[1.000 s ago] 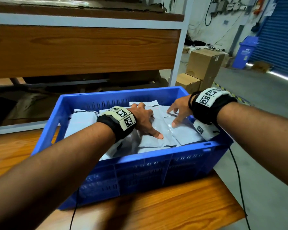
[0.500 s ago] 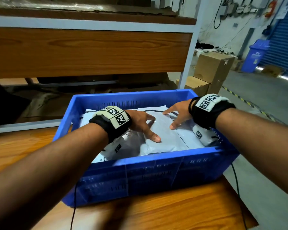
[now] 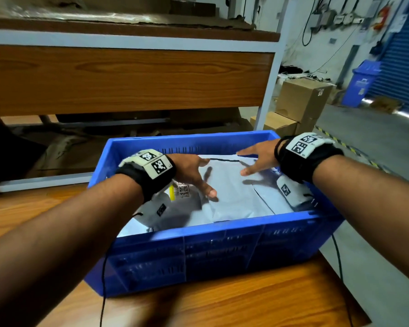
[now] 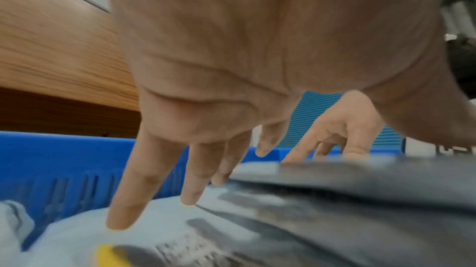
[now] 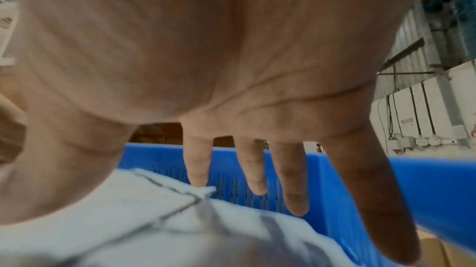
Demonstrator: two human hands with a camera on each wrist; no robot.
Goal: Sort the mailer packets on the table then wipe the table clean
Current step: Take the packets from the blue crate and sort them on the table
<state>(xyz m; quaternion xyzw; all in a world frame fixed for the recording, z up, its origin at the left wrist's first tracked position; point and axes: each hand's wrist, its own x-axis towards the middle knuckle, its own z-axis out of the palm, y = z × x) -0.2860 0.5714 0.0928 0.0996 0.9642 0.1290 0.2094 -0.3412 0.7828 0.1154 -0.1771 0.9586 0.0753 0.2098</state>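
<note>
**Settling the packets flat in the crate before the wipe**

Both hands are spread over the pile of pale grey plastic mailer packets that lies inside the blue slotted plastic crate, which stands on the wood-grain counter. The left hand has its fingers straight and splayed, tips down on or just above the packets, grasping nothing. The right hand is likewise released, fingers extended over the far corner of the top packet, near the crate's back wall; whether the tips press the plastic cannot be told from the blurred wrist views.

The step in hand looks like squaring the stack. To do it well:

- Keep the palms flat and press evenly from both sides, so the slippery film does not slide out from under one hand.
- Line the top packet's black-striped edge with the crate's back wall, then smooth toward the near wall.
- Mind the packet with the yellow-and-barcode label beneath the left wrist; it sits crumpled and may need tucking level.
- Watch the black wrist-camera cable hanging over the crate's near wall; it could snag when the hands leave.

No packet shows on the visible counter, so wiping probably follows, though no cloth is in view.
</note>
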